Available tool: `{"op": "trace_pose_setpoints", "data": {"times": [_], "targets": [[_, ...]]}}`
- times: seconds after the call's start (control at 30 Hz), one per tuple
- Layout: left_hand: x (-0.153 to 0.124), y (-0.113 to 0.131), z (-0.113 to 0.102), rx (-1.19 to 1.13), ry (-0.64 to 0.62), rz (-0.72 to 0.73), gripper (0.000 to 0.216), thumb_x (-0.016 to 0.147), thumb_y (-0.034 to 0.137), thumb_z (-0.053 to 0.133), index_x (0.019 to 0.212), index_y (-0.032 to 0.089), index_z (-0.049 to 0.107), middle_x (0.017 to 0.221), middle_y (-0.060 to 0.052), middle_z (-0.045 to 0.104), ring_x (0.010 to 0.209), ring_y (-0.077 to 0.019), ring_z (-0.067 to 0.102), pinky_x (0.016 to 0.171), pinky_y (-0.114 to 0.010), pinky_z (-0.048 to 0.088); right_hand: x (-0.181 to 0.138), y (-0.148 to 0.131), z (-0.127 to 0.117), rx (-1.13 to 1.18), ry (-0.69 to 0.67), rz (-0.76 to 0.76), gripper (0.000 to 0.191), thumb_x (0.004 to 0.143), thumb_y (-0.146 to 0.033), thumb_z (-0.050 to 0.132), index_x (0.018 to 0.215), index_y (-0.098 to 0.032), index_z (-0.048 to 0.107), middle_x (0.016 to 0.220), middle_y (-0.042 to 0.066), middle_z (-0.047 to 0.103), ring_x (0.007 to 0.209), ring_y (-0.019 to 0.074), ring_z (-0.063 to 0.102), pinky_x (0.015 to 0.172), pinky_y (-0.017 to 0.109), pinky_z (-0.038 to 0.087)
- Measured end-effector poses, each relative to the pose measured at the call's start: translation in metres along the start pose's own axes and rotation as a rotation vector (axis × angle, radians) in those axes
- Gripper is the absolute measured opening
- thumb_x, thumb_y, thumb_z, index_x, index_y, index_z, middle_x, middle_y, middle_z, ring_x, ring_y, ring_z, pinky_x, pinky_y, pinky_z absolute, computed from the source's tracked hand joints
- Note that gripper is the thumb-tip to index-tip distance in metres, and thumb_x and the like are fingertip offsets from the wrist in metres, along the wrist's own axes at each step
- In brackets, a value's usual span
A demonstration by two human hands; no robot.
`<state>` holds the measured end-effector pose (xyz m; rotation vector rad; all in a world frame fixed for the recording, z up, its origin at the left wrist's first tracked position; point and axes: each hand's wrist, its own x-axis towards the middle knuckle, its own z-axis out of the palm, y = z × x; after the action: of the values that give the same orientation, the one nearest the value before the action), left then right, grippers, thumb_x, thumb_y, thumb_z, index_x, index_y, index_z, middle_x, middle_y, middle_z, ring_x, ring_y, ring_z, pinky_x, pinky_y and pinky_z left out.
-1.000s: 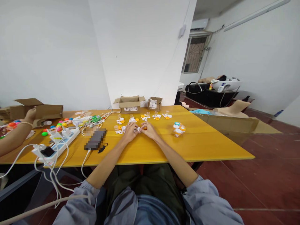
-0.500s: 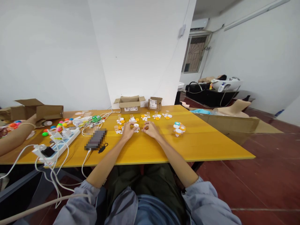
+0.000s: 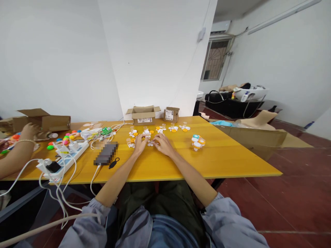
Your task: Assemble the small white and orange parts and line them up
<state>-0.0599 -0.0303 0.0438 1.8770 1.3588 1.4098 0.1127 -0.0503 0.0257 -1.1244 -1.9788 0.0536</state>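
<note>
My left hand (image 3: 141, 144) is closed at the fingertips on a small white round piece (image 3: 148, 136), only partly in sight. Close to its right is my right hand (image 3: 163, 144), fingers bent and drawn together; whatever they pinch is too small to make out. Small white gear-like parts (image 3: 150, 143) lie on the table between the two hands. Beyond them sit groups of clear cups, white pieces and orange discs (image 3: 174, 130). To the right stands a cluster of clear containers with teal, white and orange tops (image 3: 198, 141).
Two cardboard boxes, an open one (image 3: 143, 119) and a smaller one (image 3: 171, 114), stand by the wall. Left are a dark phone-like device (image 3: 106, 154), a power strip (image 3: 68, 162) with cables, and colourful balls (image 3: 67, 137). A co-worker's hand (image 3: 29, 132) reaches near another box (image 3: 54, 123).
My right hand has moved left, nearer my left hand. The white piece at my left fingertips shows less than before. The co-worker's hand has come into fuller view by the box.
</note>
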Motion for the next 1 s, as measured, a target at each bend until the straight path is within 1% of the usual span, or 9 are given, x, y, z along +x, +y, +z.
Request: {"op": "trace_pose_setpoints", "data": {"times": [0.23, 0.43, 0.63, 0.77, 0.87, 1.0], "targets": [[0.0, -0.006, 0.002, -0.002, 0.007, 0.032, 0.006, 0.081, 0.029, 0.07, 0.079, 0.023, 0.07, 0.09, -0.002, 0.072, 0.099, -0.0227, 0.063, 0.093, -0.038, 0.05, -0.001, 0.001, 0.004, -0.028, -0.027, -0.033, 0.017, 0.083, -0.012, 0.065, 0.089, -0.025, 0.072, 0.106, 0.007, 0.064, 0.104, 0.024, 0.058, 0.093, 0.039, 0.048], [0.003, -0.01, 0.003, 0.026, -0.001, 0.051, 0.008, 0.08, 0.03, 0.07, 0.078, 0.023, 0.069, 0.087, -0.002, 0.071, 0.096, -0.0226, 0.063, 0.092, -0.038, 0.05, -0.001, 0.004, 0.008, -0.033, -0.046, -0.047, 0.017, 0.082, -0.011, 0.065, 0.09, -0.025, 0.073, 0.108, 0.007, 0.063, 0.105, 0.0237, 0.057, 0.094, 0.038, 0.047], [0.001, -0.005, 0.003, 0.052, 0.001, 0.069, 0.008, 0.08, 0.028, 0.07, 0.075, 0.023, 0.068, 0.085, -0.002, 0.07, 0.096, -0.0229, 0.063, 0.092, -0.038, 0.051, 0.0, 0.002, 0.007, -0.032, -0.07, -0.049, 0.02, 0.081, -0.007, 0.062, 0.082, -0.025, 0.072, 0.106, 0.006, 0.063, 0.103, 0.0228, 0.058, 0.092, 0.036, 0.048], [-0.002, 0.0, 0.0, 0.072, -0.034, 0.08, 0.008, 0.081, 0.029, 0.07, 0.076, 0.023, 0.067, 0.087, -0.003, 0.07, 0.098, -0.024, 0.062, 0.094, -0.04, 0.05, 0.001, 0.0, 0.004, 0.006, -0.038, -0.01, 0.017, 0.08, -0.008, 0.063, 0.078, -0.024, 0.071, 0.104, 0.006, 0.064, 0.102, 0.0227, 0.06, 0.092, 0.037, 0.049], [-0.003, 0.0, -0.001, 0.092, -0.052, 0.101, 0.009, 0.081, 0.03, 0.07, 0.076, 0.023, 0.068, 0.089, -0.003, 0.07, 0.1, -0.0251, 0.061, 0.095, -0.042, 0.05, 0.001, 0.001, 0.002, 0.04, -0.004, 0.045, 0.013, 0.081, -0.013, 0.065, 0.075, -0.024, 0.069, 0.103, 0.006, 0.065, 0.102, 0.0227, 0.06, 0.093, 0.038, 0.05], [-0.003, -0.001, 0.001, 0.141, -0.091, 0.124, 0.004, 0.079, 0.027, 0.072, 0.078, 0.024, 0.069, 0.09, -0.003, 0.069, 0.1, -0.0259, 0.061, 0.095, -0.042, 0.05, 0.003, 0.007, 0.001, 0.054, 0.049, 0.135, 0.013, 0.081, -0.016, 0.065, 0.071, -0.024, 0.066, 0.102, 0.006, 0.064, 0.102, 0.0225, 0.061, 0.094, 0.037, 0.05]]}}
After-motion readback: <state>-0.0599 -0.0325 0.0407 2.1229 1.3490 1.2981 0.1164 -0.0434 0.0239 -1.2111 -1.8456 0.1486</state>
